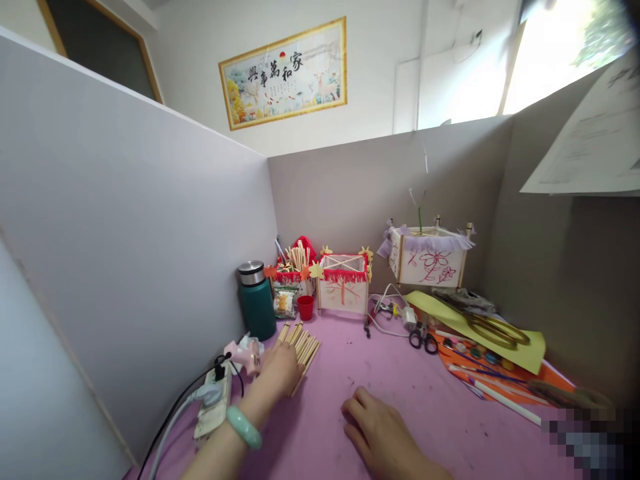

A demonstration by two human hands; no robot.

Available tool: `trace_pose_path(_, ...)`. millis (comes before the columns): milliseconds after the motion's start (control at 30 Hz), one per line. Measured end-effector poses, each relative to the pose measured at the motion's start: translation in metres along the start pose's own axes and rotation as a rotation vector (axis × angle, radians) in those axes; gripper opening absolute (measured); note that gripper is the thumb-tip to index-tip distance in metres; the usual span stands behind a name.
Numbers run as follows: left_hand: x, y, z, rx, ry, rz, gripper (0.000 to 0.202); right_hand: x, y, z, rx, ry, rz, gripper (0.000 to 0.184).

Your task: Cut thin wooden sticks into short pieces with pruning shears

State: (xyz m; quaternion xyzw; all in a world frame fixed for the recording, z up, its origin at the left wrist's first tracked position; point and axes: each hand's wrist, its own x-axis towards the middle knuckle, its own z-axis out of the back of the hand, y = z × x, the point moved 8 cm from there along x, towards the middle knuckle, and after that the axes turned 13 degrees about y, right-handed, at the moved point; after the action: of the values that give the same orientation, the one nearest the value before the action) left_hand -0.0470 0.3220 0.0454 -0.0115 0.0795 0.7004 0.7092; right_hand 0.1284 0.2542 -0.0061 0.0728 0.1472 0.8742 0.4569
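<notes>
My left hand [281, 368], with a pale green bangle at the wrist, reaches over a spread of thin wooden sticks [306, 348] on the left of the purple tabletop. Its fingers are bent down onto the sticks and partly hidden, closed on some of them. My right hand [375, 425] rests on the tabletop [330, 427] near the front, fingers loosely curved and apart, with nothing in it. Just left of my left hand lies a pink hot glue gun [243, 357]. Behind the sticks is a small red cup [305, 307].
A teal bottle [257, 303] and a power strip [214, 403] stand left. At the back are decorated paper lanterns [343, 295], one raised lantern [430, 261], and a snack packet [285, 301]. Black-handled scissors [423, 341], a white cable, yellow paper [533, 351] and paint pots lie right. Partitions enclose the table.
</notes>
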Motion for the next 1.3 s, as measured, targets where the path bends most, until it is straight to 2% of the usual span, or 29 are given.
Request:
trace_pose_path(67, 0.004, -0.013, -0.012, -0.016, -0.004, -0.007, 0.046, 0.0, 0.0, -0.001, -0.004, -0.004, 0.001, 0.011)
trace_pose_path(167, 0.002, -0.027, -0.023, -0.03, -0.022, -0.002, 0.043, 0.001, -0.001, -0.001, -0.006, -0.008, 0.01, 0.01)
trace_pose_path(300, 0.0, -0.031, -0.023, -0.037, -0.056, 0.015, 0.035, 0.002, -0.002, -0.002, -0.005, 0.0, 0.016, 0.011)
trace_pose_path(433, 0.01, -0.002, -0.008, -0.053, -0.077, 0.136, 0.035, 0.002, -0.002, -0.003, -0.012, -0.004, 0.03, 0.012)
trace_pose_path(533, 0.025, 0.025, -0.001, -0.088, -0.024, 0.227, 0.031, 0.003, -0.003, -0.003, -0.018, 0.002, 0.024, 0.012)
trace_pose_path(633, 0.039, 0.04, 0.0, -0.123, 0.021, 0.272, 0.032, 0.005, -0.004, -0.004, -0.022, 0.01, 0.014, 0.013)
trace_pose_path(1067, 0.072, 0.044, -0.009, -0.227, 0.041, 0.264, 0.027, 0.006, -0.007, -0.006, -0.003, -0.011, 0.028, 0.013)
trace_pose_path(1200, 0.073, 0.057, -0.002, -0.304, 0.049, 0.29, 0.027, 0.006, -0.008, -0.004, 0.014, 0.004, 0.012, 0.013)
trace_pose_path(1300, 0.074, 0.061, 0.008, -0.371, 0.024, 0.245, 0.027, 0.005, -0.007, -0.003, 0.024, 0.007, 0.011, 0.012)
